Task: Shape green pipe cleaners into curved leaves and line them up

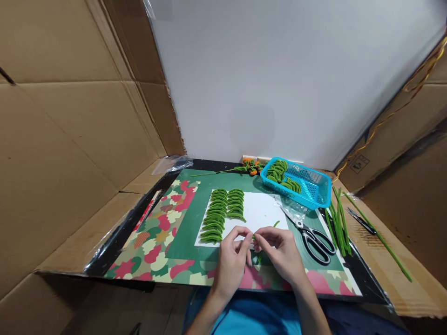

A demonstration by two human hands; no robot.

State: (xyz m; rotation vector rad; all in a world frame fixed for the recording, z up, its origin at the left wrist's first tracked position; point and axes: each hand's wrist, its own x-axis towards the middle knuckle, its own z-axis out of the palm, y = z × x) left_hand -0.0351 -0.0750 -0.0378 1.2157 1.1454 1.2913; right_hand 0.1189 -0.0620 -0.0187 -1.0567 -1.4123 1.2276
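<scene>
My left hand (233,251) and my right hand (282,252) meet over the near edge of a white sheet of paper (258,209). Thumb and fingers of both are pinched on a small green pipe cleaner piece (253,237), mostly covered by the fingertips. A loose green bit (276,224) shows just beyond my right hand, and another (259,258) lies below the fingers. On the paper, curved green pipe cleaner leaves form a long left column (213,216) and a shorter right column (236,204).
A blue basket (323,197) holding more green leaves (277,171) stands at the back right. Scissors (309,237) lie right of my hand, beside green pipe cleaners (338,223) and small snips (361,221). Orange flowers (252,165) lie at the back. Cardboard walls (70,130) flank the table.
</scene>
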